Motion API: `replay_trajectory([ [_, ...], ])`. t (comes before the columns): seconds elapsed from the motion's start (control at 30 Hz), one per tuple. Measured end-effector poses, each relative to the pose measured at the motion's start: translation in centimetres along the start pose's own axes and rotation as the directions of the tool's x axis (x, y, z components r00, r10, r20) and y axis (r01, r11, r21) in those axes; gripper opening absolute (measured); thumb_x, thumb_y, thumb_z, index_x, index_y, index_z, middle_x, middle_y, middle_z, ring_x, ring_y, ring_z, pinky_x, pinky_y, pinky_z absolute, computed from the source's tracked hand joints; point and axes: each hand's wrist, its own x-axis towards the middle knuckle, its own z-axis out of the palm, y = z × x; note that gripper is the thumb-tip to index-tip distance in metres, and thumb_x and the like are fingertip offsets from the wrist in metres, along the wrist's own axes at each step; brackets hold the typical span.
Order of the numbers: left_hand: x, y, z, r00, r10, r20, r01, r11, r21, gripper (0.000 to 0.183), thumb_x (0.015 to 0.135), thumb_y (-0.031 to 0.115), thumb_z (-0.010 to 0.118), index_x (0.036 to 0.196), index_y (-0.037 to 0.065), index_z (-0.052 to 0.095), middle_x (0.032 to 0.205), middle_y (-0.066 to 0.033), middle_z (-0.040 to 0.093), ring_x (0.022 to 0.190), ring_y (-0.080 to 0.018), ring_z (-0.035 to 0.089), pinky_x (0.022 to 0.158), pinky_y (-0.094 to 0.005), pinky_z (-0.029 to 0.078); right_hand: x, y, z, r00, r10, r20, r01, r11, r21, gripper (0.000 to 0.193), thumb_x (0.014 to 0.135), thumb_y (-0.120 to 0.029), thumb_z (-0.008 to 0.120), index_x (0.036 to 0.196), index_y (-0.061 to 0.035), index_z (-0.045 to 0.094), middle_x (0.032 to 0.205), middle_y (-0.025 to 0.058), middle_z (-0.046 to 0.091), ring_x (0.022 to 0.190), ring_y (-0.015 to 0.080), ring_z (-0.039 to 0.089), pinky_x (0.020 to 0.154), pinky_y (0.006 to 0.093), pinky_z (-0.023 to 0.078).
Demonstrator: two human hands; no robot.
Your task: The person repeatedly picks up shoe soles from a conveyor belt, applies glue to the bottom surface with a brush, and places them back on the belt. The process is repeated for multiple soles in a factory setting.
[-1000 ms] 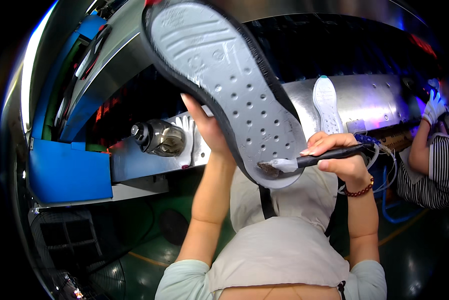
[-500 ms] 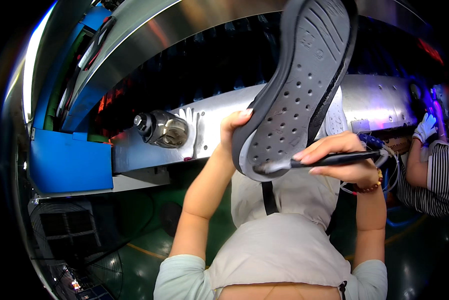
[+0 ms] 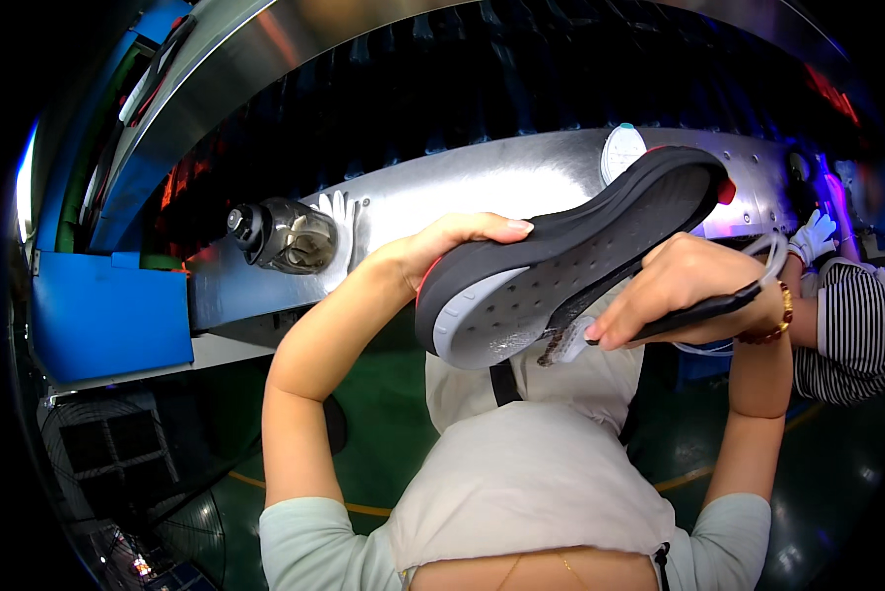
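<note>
Above the pale grey clothing, the black-sided shoe sole with a dimpled grey underside has tipped from near upright to a slant, bringing its lower edge beside the black-handled, pale-tipped brush. The left hand's fingers grip its rounded end; the right hand's fingers pinch the brush.

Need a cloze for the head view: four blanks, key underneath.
The shoe sole is gripped at one end by the ____.
The right hand holds a bristled, black-handled ____.
A black-capped bottle is beside a white ____ on the metal bench.
At right, another person's sleeve has black-and-white ____.

Missing: left hand; brush; glove; stripes.
</note>
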Motion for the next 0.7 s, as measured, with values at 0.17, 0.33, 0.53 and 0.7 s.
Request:
replay_trajectory([
  [0.17,-0.2,0.1,0.3,0.999,-0.028,0.018,0.027,0.997,0.071,0.047,0.073,0.036,0.061,0.101,-0.002,0.057,0.094,-0.0165,0.059,0.079,-0.0188,0.058,0.069,-0.0271,0.046,0.2,1.4,0.3,1.000,0.021,-0.005,-0.021,0.998,-0.055,0.013,0.071,-0.002,0.062,0.084,0.0013,0.060,0.088,0.0138,0.063,0.083,0.0261,0.061,0.072,0.0313,0.048],
  [0.33,-0.8,-0.4,-1.0,0.996,-0.082,0.021,0.081,0.996,0.034,0.050,0.071,0.036,0.061,0.103,-0.002,0.056,0.097,-0.0171,0.058,0.081,-0.0194,0.057,0.070,-0.0277,0.046,-1.0,0.1,-0.7,0.999,0.027,0.028,-0.021,0.985,-0.170,0.015,0.071,-0.003,0.062,0.085,0.0007,0.061,0.088,0.0149,0.063,0.082,0.0250,0.062,0.070,0.0309,0.049],
  [0.53,-1.9,-0.2,-1.3,0.990,-0.052,-0.133,0.060,0.997,0.058,0.050,0.066,0.036,0.065,0.099,-0.001,0.059,0.094,-0.0158,0.059,0.083,-0.0211,0.056,0.074,-0.0311,0.045,-3.1,2.7,0.9,0.978,0.077,-0.195,-0.086,0.996,-0.039,0.015,0.067,0.000,0.066,0.082,-0.0024,0.064,0.087,0.0126,0.064,0.080,0.0221,0.063,0.071,0.0272,0.049],
  [0.7,-2.1,-1.6,-4.0,0.996,-0.038,-0.083,0.038,0.999,0.003,0.055,0.065,0.028,0.064,0.110,-0.002,0.053,0.107,-0.0164,0.055,0.095,-0.0233,0.052,0.084,-0.0309,0.040,-3.6,2.0,0.7,0.918,0.063,-0.391,-0.088,0.995,-0.045,0.016,0.066,0.004,0.066,0.081,-0.0013,0.064,0.090,0.0135,0.063,0.084,0.0226,0.062,0.073,0.0284,0.049],
])
